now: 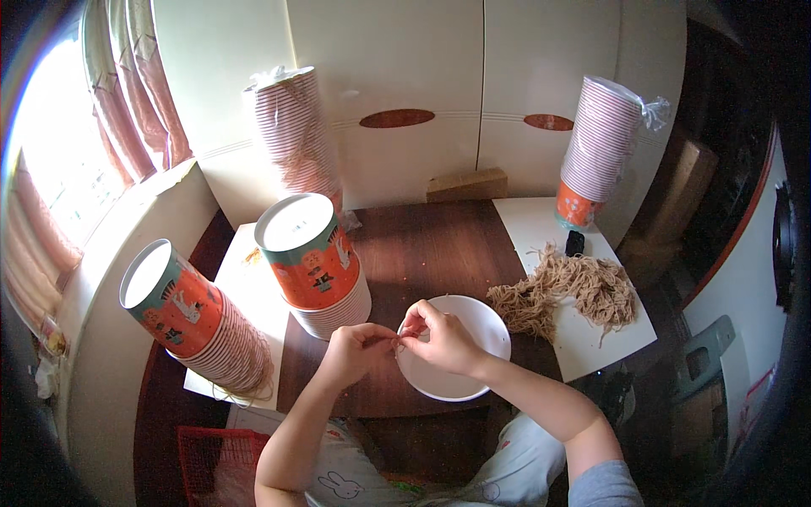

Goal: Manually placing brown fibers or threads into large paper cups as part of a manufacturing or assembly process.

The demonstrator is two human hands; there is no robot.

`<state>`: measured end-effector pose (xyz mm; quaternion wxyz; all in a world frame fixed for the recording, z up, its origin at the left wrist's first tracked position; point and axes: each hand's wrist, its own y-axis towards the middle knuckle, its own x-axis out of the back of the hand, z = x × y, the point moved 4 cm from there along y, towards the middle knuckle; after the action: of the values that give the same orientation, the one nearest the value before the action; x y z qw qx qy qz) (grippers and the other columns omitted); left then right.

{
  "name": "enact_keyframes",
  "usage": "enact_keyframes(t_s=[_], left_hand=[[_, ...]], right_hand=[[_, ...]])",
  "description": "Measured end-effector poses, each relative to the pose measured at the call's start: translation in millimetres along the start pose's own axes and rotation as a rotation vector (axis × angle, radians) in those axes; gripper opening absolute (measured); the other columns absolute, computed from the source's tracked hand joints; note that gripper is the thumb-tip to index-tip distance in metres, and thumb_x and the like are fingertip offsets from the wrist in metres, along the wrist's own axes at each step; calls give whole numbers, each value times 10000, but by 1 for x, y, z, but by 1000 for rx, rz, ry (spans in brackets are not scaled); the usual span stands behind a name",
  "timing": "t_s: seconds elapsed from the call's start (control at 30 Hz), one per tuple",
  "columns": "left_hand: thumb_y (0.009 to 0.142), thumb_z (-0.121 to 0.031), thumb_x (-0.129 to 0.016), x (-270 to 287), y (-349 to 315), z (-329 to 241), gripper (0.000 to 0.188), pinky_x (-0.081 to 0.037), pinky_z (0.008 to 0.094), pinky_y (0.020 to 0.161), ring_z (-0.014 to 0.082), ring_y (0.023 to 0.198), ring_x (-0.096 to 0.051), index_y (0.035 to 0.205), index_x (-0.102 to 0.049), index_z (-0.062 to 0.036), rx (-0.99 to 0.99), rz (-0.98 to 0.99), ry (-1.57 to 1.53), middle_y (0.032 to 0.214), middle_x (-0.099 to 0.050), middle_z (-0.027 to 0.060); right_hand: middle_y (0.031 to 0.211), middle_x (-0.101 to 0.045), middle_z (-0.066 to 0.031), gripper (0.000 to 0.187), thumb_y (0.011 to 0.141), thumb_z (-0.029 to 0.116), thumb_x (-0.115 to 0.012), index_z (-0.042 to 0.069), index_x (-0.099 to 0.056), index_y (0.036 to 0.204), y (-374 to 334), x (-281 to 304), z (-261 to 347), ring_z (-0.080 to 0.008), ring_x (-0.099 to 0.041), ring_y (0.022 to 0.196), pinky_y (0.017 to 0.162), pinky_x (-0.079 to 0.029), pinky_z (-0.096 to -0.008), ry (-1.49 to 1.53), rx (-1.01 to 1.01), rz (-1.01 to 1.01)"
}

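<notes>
My left hand and my right hand meet fingertip to fingertip over the near left rim of a white round paper bucket. The fingers of both are pinched together on something small and pale that I cannot make out. The bucket stands on the dark brown table, its mouth facing up and its inside white. To the right of it lies a loose heap of tan cords. Left of my hands stands a stack of orange and green printed paper buckets, bottoms up.
Another bucket stack leans at the left, with cords around its lower part. Wrapped stacks stand at the back left and back right. A black object touches the cords. A red basket sits below the table.
</notes>
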<state>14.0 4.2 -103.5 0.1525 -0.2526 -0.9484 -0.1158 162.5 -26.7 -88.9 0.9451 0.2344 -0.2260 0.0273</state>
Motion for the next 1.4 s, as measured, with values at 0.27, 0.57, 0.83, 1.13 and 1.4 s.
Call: enact_keyframes(t_s=[0.27, 0.57, 0.83, 1.13, 1.4], left_hand=[[775, -52, -602, 1, -3, -5, 168, -465, 214, 673, 94, 734, -564, 912, -615, 45, 129, 59, -296, 824, -622, 67], [793, -78, -592, -2, -2, 4, 116, -438, 210, 649, 71, 721, -527, 837, -601, 29, 84, -5, -124, 786, -588, 21], [846, -191, -541, -4, -6, 4, 164, -382, 180, 628, 47, 714, -480, 888, -571, -35, 353, 156, -502, 795, -553, -24], [839, -189, -547, -6, -8, 7, 149, -355, 172, 577, 31, 645, -448, 879, -580, -50, 434, 210, -654, 770, -540, -42], [826, -136, -532, -6, -6, 10, 134, -362, 174, 545, 57, 632, -478, 879, -590, -28, 451, 132, -823, 803, -573, -4]], right_hand=[[725, -616, -118, 234, 721, 83, -629, 37, -436, 847, 2, 1, 2, -255, -624, 712, 607, -492, -349, -34, -20, 9], [731, -617, -111, 211, 730, 89, -618, 34, -451, 847, 1, 0, 3, -244, -624, 714, 612, -490, -347, -17, -13, 18], [741, -583, -37, 115, 738, 96, -626, 48, -553, 813, 1, 4, 8, -124, -558, 650, 581, -460, -248, 3, -87, 93], [741, -570, -48, 94, 700, 86, -652, 58, -607, 778, -1, 8, 24, -151, -560, 635, 550, -453, -258, -130, 174, 69], [739, -591, -76, 63, 719, 88, -635, 40, -604, 747, -4, 6, 27, -226, -586, 680, 580, -466, -307, -317, 312, -24]])
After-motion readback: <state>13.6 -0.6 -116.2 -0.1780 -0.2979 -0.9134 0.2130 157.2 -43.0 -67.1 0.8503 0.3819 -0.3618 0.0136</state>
